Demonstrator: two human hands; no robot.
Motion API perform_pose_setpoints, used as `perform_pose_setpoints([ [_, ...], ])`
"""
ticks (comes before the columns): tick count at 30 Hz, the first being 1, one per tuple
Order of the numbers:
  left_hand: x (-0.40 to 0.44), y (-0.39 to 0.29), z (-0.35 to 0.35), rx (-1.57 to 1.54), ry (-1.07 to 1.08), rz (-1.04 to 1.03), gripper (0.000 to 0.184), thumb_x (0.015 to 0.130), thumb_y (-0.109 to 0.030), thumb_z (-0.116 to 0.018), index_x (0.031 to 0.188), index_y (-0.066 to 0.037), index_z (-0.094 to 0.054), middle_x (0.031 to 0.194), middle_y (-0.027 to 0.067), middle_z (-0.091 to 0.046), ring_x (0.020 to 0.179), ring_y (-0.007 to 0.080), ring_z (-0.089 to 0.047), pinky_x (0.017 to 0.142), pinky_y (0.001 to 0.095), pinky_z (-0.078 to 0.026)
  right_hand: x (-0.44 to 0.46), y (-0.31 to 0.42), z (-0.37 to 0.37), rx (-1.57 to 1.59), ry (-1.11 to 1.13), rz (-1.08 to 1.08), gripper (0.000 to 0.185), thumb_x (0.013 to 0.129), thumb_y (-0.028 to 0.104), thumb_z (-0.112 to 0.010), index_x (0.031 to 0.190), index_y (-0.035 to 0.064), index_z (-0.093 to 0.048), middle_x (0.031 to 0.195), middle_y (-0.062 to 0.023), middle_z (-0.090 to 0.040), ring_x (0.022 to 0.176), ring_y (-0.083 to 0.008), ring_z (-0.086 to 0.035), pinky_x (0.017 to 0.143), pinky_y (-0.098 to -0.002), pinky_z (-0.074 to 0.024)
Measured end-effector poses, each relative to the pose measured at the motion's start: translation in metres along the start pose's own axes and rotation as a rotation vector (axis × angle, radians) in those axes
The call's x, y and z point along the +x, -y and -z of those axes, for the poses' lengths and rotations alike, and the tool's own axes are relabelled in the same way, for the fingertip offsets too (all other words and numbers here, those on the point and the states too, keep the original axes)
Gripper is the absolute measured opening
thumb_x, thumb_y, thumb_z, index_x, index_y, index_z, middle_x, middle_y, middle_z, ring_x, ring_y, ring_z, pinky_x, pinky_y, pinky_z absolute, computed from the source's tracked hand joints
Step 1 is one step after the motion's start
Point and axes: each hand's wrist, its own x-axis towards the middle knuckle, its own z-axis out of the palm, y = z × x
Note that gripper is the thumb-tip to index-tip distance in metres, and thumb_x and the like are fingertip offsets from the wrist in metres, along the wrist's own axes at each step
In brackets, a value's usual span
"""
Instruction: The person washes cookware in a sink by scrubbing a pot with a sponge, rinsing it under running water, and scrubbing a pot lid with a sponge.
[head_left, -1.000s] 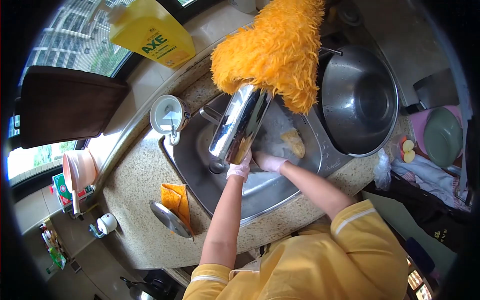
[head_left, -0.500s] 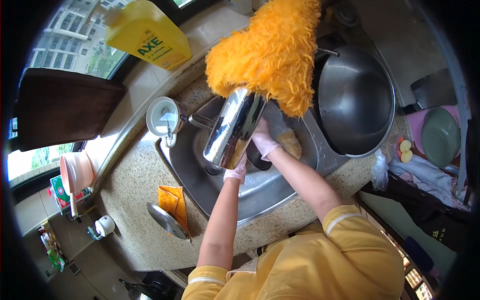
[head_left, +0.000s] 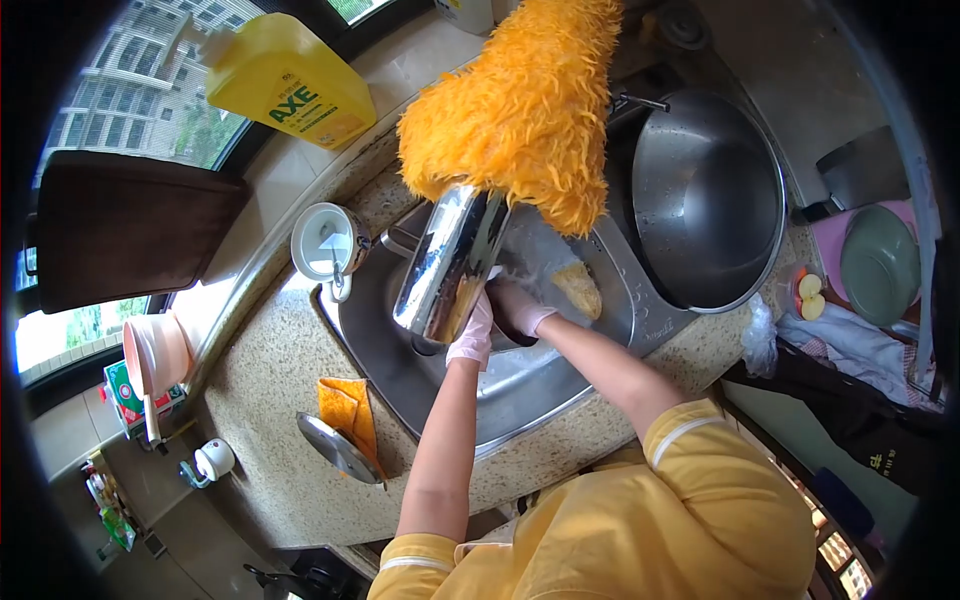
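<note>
In the steel sink (head_left: pixel 400 365), my left hand (head_left: pixel 473 335), in a pale pink glove, grips the left side of a dark round bowl (head_left: pixel 513 332). My right hand (head_left: pixel 517 305), also gloved, reaches into the bowl from the right, its fingers hidden inside. A shiny chrome cylinder (head_left: pixel 452 262) with a fluffy orange cover (head_left: pixel 515 125) hangs above the sink, close to the camera, and hides part of my left hand. To the right of my right hand lies a tan sponge-like pad (head_left: pixel 577 290) in the basin.
A big steel basin (head_left: pixel 705 205) stands right of the sink. At the left are a white mug (head_left: pixel 327 240), an orange cloth (head_left: pixel 347 408) and a pot lid (head_left: pixel 337 447). A yellow AXE bottle (head_left: pixel 300 92) stands on the sill. A green bowl (head_left: pixel 880 268) sits far right.
My right hand has moved down and toward my left hand, into the bowl. The tan pad is now more exposed. My view has shifted slightly.
</note>
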Motion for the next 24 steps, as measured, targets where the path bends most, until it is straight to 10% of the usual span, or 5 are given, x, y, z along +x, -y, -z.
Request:
perform_pose_setpoints([
  [2,0.000,0.002,-0.003,-0.045,-0.009,0.004,0.026,0.094,-0.021,-0.052,0.107,-0.002,-0.065,0.100,0.0128,-0.066,0.091,0.0197,-0.060,0.083,0.0301,-0.044,-0.004,-0.006,-0.010,-0.015,0.057,-0.001,0.034,0.097,0.015,-0.030,0.118,0.0009,-0.054,0.118,-0.0129,-0.057,0.102,-0.0170,-0.053,0.095,-0.0295,-0.0387],
  [7,0.000,-0.008,0.004,0.056,0.046,0.032,0.027,0.094,-0.022,-0.052,0.108,-0.002,-0.065,0.099,0.0134,-0.066,0.092,0.0208,-0.061,0.083,0.0305,-0.044,0.036,-0.012,-0.024,1.772,0.025,0.176,0.028,0.091,0.016,-0.050,0.115,0.0035,-0.056,0.108,-0.0094,-0.060,0.096,-0.0162,-0.055,0.087,-0.0318,-0.0448],
  [14,-0.008,-0.009,0.005,-0.029,0.019,-0.018,0.026,0.094,-0.021,-0.052,0.107,-0.003,-0.064,0.097,0.0142,-0.065,0.090,0.0219,-0.061,0.082,0.0311,-0.045,0.052,-0.027,-0.027,2.095,-0.326,0.074,0.017,0.090,0.013,-0.055,0.105,0.0062,-0.054,0.104,-0.0073,-0.057,0.099,-0.0198,-0.054,0.086,-0.0353,-0.0461],
  [19,-0.011,-0.022,0.009,-0.017,0.023,0.000,0.025,0.094,-0.020,-0.052,0.106,-0.003,-0.065,0.100,0.0147,-0.065,0.094,0.0246,-0.059,0.086,0.0316,-0.043,0.034,-0.009,-0.009,1.869,-0.572,0.070,0.018,0.083,0.002,-0.061,0.099,0.0054,-0.054,0.091,-0.0064,-0.059,0.084,-0.0197,-0.058,0.078,-0.0319,-0.0475],
  [24,-0.009,-0.017,0.005,0.016,0.010,0.081,0.025,0.094,-0.022,-0.052,0.106,-0.004,-0.065,0.099,0.0146,-0.065,0.096,0.0251,-0.059,0.087,0.0316,-0.042,0.048,-0.072,-0.077,0.157,-0.445,-0.009,0.031,0.088,0.008,-0.045,0.116,-0.0020,-0.054,0.113,-0.0188,-0.058,0.101,-0.0307,-0.058,0.088,-0.0347,-0.0450],
])
